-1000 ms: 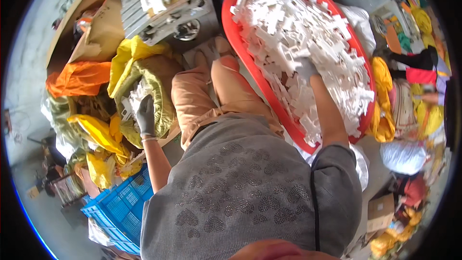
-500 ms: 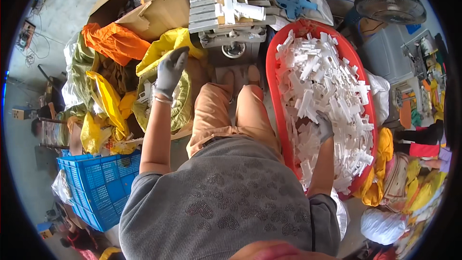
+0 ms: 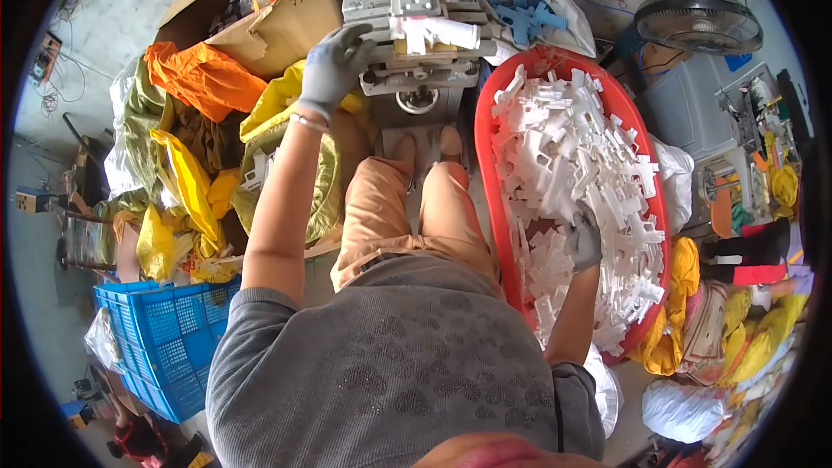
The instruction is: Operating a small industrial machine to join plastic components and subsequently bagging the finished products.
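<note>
Bright, even daylight fills the scene; the heap of white plastic parts (image 3: 582, 180) nearly blows out at three o'clock. Shadows stay soft. Fisheye bending and dark vignetting ring the rim.

I see matt white plastic parts (image 3: 589, 182) | glossy red plastic tub (image 3: 646, 134) | grey metal machine (image 3: 416, 0) | knit-gloved left hand (image 3: 334, 65).

Loose white plastic parts (image 3: 581, 165), heaped in a big red tub (image 3: 656, 208). Small grey metal machine (image 3: 416, 26) sitting upright just left of it, white piece (image 3: 438, 32) on top.
</note>
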Available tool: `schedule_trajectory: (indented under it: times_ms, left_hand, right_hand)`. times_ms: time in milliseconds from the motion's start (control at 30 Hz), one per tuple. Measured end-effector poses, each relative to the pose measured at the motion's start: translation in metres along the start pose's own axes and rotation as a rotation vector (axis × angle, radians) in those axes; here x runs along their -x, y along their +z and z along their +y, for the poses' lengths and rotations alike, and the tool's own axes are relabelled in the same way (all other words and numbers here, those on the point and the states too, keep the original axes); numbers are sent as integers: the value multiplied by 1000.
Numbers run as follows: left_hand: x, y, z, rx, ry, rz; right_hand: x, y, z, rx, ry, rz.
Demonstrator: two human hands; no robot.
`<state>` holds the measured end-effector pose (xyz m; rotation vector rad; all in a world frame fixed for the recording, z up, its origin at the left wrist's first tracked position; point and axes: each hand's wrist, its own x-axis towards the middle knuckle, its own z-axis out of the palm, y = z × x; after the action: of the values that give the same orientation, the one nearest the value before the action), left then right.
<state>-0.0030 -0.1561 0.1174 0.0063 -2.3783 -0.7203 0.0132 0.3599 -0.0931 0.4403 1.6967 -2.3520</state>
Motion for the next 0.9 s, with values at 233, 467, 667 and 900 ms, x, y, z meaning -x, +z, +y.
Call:
schedule_trajectory:
  times_ms: [233,467,667,900]
  left_hand:
    - [-37,16,-5,149,43,-206]
    - [-35,10,-3,151,51,-131]
    - [22,-24,-33,162,-109,209]
    - [176,-83,-131,5,-707,286]
  right_hand:
    - [8,55,-40,50,-111,-106]
    - [-18,154,-98,-153,-287,-397]
    - [-38,281,-142,184,-505,-592]
    - [-65,352,-149,538,-413,-601]
